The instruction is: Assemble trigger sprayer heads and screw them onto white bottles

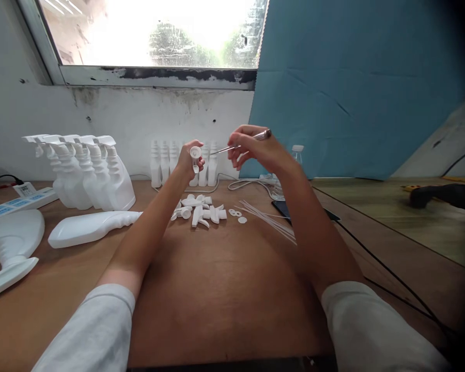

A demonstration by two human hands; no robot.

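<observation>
Raised above the table, my left hand [187, 159] is closed around a white spray trigger head [195, 153], its round collar opening turned toward me. My right hand [248, 147] grips a slim screwdriver-like tool [262, 135] with a clear handle; its thin metal shaft points left, the tip a little to the right of the trigger head and apart from it. Below my hands lies a pile of white trigger heads [200, 211]. Small white discs [242, 220] and a bundle of thin white tubes [269, 221] are to the right of the pile.
Several white spray bottles [118, 181] stand at the left, with a bottle lying down [89, 230] before them. A power strip [21, 204] sits at the far left. Small white bottles [155, 165] line the wall. A dark phone [282, 209] and black cable [387, 268] are at right.
</observation>
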